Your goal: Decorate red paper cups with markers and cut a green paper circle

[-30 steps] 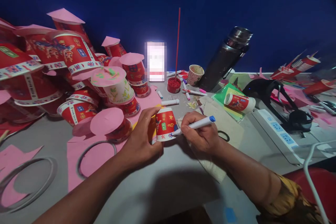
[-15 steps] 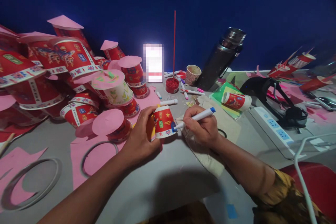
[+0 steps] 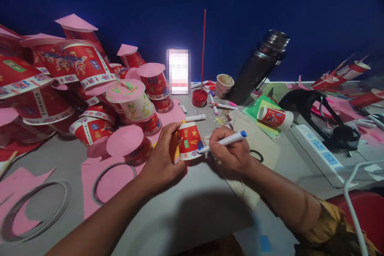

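A red paper cup [image 3: 186,139] with gold and green print and a white patterned rim lies tilted in my left hand [image 3: 164,156], the fingers round its left side. Something yellow shows between the palm and the cup. My right hand [image 3: 229,152] grips a white marker [image 3: 229,139] with a blue end. The marker's blue tip is at the lower right of the cup, by the patterned rim, near a dark blue patch. A white marker [image 3: 195,117] lies just behind the cup.
Stacked red cups [image 3: 87,64] with pink paper tops fill the left. Grey rings [image 3: 64,204] lie on pink paper. Behind are a bright blurred screen [image 3: 179,71], a red pot [image 3: 199,98] and a black flask [image 3: 258,68]. A power strip [image 3: 318,150] lies right.
The view has shifted slightly, so most things sit a little further right. The marker tip has moved down and left on the cup, and the cup has turned slightly.
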`<state>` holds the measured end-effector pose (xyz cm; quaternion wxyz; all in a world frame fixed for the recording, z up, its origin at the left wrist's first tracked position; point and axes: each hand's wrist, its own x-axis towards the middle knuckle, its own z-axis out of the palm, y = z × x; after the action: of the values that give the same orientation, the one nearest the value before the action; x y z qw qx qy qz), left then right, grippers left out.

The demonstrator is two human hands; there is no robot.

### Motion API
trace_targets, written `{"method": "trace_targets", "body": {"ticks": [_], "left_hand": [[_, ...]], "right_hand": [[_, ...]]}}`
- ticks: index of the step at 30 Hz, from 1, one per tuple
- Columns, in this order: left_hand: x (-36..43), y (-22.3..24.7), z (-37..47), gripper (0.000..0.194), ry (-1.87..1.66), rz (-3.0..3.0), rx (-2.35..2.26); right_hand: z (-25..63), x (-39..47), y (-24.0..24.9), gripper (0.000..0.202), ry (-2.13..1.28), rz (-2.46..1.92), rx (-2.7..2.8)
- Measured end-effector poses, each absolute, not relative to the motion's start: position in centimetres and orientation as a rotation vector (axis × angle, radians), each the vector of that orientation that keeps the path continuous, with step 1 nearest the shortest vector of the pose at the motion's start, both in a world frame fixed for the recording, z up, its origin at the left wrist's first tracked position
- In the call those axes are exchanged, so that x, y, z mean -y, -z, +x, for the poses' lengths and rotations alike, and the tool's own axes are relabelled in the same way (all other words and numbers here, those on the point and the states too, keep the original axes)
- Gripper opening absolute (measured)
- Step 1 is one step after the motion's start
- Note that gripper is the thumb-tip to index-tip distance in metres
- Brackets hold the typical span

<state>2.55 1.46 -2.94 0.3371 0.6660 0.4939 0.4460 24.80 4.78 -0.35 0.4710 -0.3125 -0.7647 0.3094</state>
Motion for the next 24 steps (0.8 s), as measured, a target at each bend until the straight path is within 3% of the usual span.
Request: {"method": "trace_targets", "body": {"ticks": [24], "left_hand": [[-1.25,2.89,2.38,0.08,-1.123,1.809,-1.359]], "right_hand": [[24.54,-4.67,-0.03,0.016,-0.719,-0.81,1.772]]}}
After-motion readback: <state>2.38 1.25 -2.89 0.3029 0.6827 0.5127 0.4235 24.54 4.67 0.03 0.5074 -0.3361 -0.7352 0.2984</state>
